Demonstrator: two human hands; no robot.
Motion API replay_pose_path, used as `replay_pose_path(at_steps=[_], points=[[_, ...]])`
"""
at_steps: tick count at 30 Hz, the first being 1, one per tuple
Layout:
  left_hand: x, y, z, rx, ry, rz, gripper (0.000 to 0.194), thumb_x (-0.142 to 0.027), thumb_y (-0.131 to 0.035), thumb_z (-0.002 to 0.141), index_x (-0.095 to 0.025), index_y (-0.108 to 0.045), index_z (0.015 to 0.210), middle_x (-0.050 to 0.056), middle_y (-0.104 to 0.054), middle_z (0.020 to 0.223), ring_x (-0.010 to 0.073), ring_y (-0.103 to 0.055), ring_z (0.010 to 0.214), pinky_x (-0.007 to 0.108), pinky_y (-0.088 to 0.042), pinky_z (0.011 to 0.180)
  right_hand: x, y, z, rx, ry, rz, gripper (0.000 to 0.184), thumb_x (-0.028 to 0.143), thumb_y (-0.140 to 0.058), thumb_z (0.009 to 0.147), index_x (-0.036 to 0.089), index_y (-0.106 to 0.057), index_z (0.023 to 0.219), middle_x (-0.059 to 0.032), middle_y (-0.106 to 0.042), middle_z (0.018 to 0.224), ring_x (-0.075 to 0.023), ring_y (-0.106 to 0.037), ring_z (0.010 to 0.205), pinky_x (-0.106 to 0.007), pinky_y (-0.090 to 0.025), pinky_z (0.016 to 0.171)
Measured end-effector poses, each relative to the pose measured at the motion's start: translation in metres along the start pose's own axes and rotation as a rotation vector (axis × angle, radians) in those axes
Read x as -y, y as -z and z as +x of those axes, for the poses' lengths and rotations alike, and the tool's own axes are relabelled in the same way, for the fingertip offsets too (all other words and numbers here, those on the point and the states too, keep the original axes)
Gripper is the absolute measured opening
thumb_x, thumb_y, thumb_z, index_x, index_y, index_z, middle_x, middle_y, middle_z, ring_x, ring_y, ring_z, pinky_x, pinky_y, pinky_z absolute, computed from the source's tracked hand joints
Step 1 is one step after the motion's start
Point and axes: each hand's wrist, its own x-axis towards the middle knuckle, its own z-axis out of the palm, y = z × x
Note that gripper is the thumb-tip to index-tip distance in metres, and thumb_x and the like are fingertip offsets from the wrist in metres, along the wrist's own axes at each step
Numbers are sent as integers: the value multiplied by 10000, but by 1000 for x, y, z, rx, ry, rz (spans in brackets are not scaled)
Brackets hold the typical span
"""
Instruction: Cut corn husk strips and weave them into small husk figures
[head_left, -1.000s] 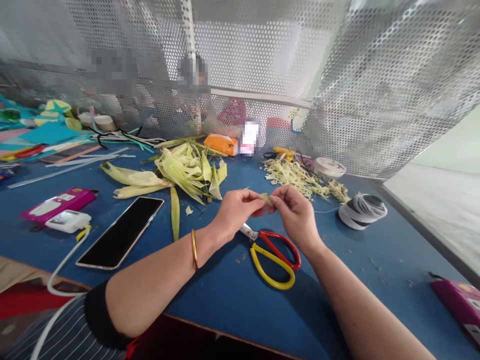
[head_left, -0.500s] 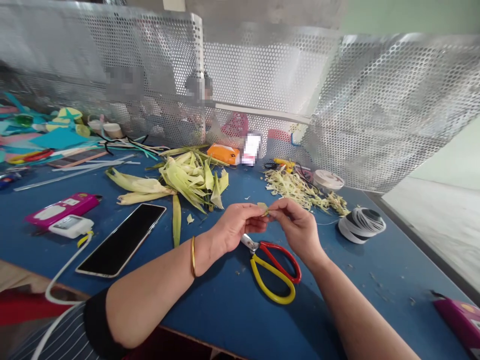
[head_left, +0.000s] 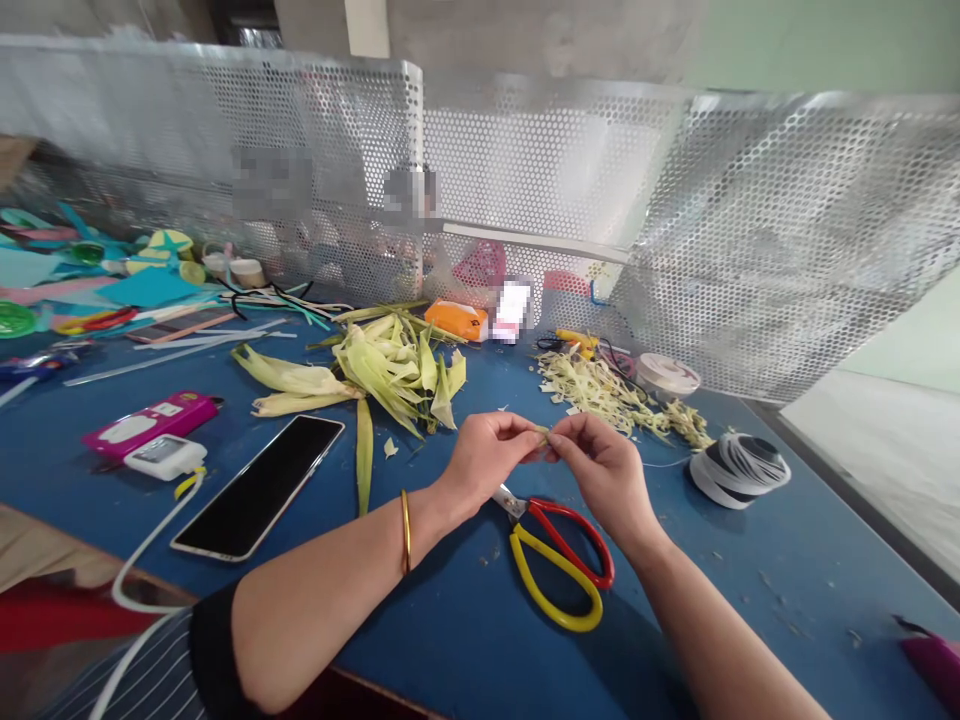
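Note:
My left hand point(head_left: 491, 457) and my right hand point(head_left: 606, 470) meet above the blue table point(head_left: 450, 620), fingertips pinched together on a small piece of corn husk point(head_left: 545, 434), most of which is hidden by the fingers. A gold bangle rings my left wrist. Right under my hands lie scissors point(head_left: 559, 555) with one red and one yellow handle. A pile of green-yellow corn husks point(head_left: 390, 370) lies behind my left hand. Shredded husk strips point(head_left: 607, 392) lie behind my right hand.
A black phone point(head_left: 259, 486), a white charger with cable point(head_left: 163, 456) and a pink case point(head_left: 150, 422) lie at the left. A roll of striped tape point(head_left: 739, 467) sits at the right. A perforated metal screen point(head_left: 675, 230) walls the back. Coloured paper and sticks crowd the far left.
The camera has tilted up a little, so everything sits lower in the picture. My hands stay pinched together on the husk piece, which now shows less between the fingers.

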Motion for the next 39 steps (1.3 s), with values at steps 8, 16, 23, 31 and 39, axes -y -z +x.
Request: replay_pose_path(at_steps=[8,16,23,31,39], points=[[2,3,2,14,45,-26,60,-115,-675,753,-139,-718,719,24,-713,666,116,-654,616,242,-545,655,-1,-2,1,-19,-11,123,110,295,-644,833,219,-585,887,19,-657,701,-141,-627,631,-272,-497,625],[1,8,5,102,288,-260,56,-161,-693,766,-115,-701,736,56,-709,671,108,-633,562,238,-533,597,5,3,0,-25,120,-6,39,220,-626,834,221,-648,802,19,-664,722,-138,-635,662,-262,-499,645],[-2,3,2,62,214,-162,80,-136,-661,792,-126,-672,714,39,-697,666,98,-627,571,235,-517,616,5,3,-2,2,137,-103,82,197,-602,860,213,-624,782,11,-671,740,-142,-630,695,-267,-484,666],[3,0,0,40,-22,-5,95,-97,-633,771,-149,-668,701,6,-686,642,103,-641,626,219,-506,637,3,4,-2,-1,63,-61,80,245,-622,851,204,-608,784,11,-649,687,-143,-612,657,-274,-477,636],[10,3,5,68,-80,139,44,-150,-667,741,-162,-709,746,42,-722,725,165,-686,712,303,-554,738,0,1,-1,-14,-4,39,100,278,-648,827,221,-570,851,19,-625,692,-139,-606,619,-281,-493,610]])
